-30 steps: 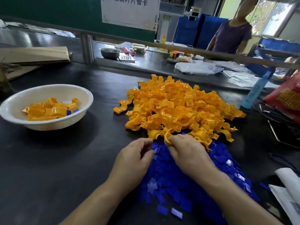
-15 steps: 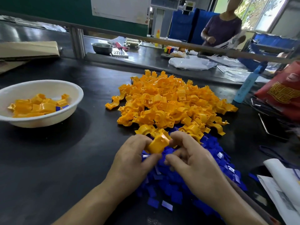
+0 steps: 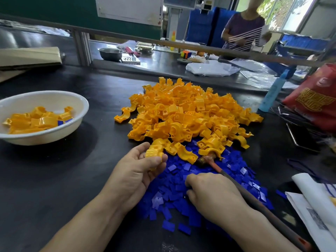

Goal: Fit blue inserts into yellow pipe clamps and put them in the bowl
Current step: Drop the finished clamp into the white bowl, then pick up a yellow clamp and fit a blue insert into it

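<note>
A large heap of yellow pipe clamps [image 3: 185,113] lies on the black table, with a spread of blue inserts [image 3: 174,193] just in front of it. My left hand [image 3: 134,175] is turned palm-up at the pile's near left edge, its thumb and fingers closed on one yellow clamp [image 3: 154,153]. My right hand [image 3: 214,195] rests palm-down on the blue inserts with curled fingers; the fingertips are buried, so whatever they pinch is hidden. The white bowl [image 3: 80,104] at the far left holds several finished clamps [image 3: 40,120].
A hammer [image 3: 205,160] lies on the inserts, its handle running back beside my right forearm. At the right are a blue bottle [image 3: 272,91], a red bag [image 3: 316,99], a dark tablet [image 3: 301,137] and papers [image 3: 312,206]. Another person [image 3: 243,30] stands behind the rail [image 3: 181,45].
My hands have come apart. The left hand kept the yellow clamp and turned palm-up. The right hand dropped back onto the blue inserts, uncovering the hammer.
</note>
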`<state>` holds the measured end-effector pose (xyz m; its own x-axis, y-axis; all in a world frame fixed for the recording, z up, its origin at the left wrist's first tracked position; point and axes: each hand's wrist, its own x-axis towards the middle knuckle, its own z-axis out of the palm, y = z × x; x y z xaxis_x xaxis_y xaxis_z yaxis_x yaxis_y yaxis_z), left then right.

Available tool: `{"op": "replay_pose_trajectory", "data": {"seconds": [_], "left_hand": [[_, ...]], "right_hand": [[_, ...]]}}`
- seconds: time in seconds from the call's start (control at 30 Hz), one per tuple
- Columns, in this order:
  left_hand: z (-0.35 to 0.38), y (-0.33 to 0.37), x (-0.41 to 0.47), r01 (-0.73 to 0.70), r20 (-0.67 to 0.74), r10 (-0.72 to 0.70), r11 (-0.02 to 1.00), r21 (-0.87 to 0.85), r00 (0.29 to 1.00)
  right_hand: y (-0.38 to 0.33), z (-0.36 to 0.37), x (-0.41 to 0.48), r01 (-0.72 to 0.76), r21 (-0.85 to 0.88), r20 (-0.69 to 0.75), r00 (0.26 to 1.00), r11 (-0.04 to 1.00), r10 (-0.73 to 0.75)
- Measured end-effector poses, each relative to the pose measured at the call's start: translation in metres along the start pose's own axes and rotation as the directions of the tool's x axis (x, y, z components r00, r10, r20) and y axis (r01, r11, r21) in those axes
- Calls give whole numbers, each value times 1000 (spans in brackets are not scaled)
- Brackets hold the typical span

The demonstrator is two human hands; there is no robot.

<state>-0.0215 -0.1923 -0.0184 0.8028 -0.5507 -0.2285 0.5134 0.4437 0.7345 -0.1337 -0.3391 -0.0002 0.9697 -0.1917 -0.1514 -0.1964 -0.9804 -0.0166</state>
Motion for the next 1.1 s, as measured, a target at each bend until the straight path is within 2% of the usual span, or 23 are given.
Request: {"op": "replay_pose_trajectory", "data": {"seconds": [0.17, 0.37, 0.47, 0.57, 0.73, 1.1], "left_hand": [[-3, 5, 2, 35, -46, -40, 994, -107, 998], [-3, 6, -3, 3, -56, -8, 996, -87, 998], [-4, 7, -3, 49, -93, -59, 993, -110, 994], [-6, 7, -1, 96, -70, -106, 986, -133, 992], [-8, 6, 3, 56, -15, -57, 994, -95, 998], [-5, -1, 3, 0, 85, -7, 997, 73, 996]], "right_hand": [[0, -1, -1, -39, 62, 11, 999, 997, 38], [-1, -8, -2, -24, 72, -44, 999, 997, 27], [-2, -12, -2, -18, 94, -90, 996, 995, 27], [-1, -10, 0, -28, 61, -112, 993, 998, 35], [-1, 6, 3, -49, 19, -82, 995, 999, 51], [13, 19, 4, 29, 193, -327, 944, 981, 37]]}}
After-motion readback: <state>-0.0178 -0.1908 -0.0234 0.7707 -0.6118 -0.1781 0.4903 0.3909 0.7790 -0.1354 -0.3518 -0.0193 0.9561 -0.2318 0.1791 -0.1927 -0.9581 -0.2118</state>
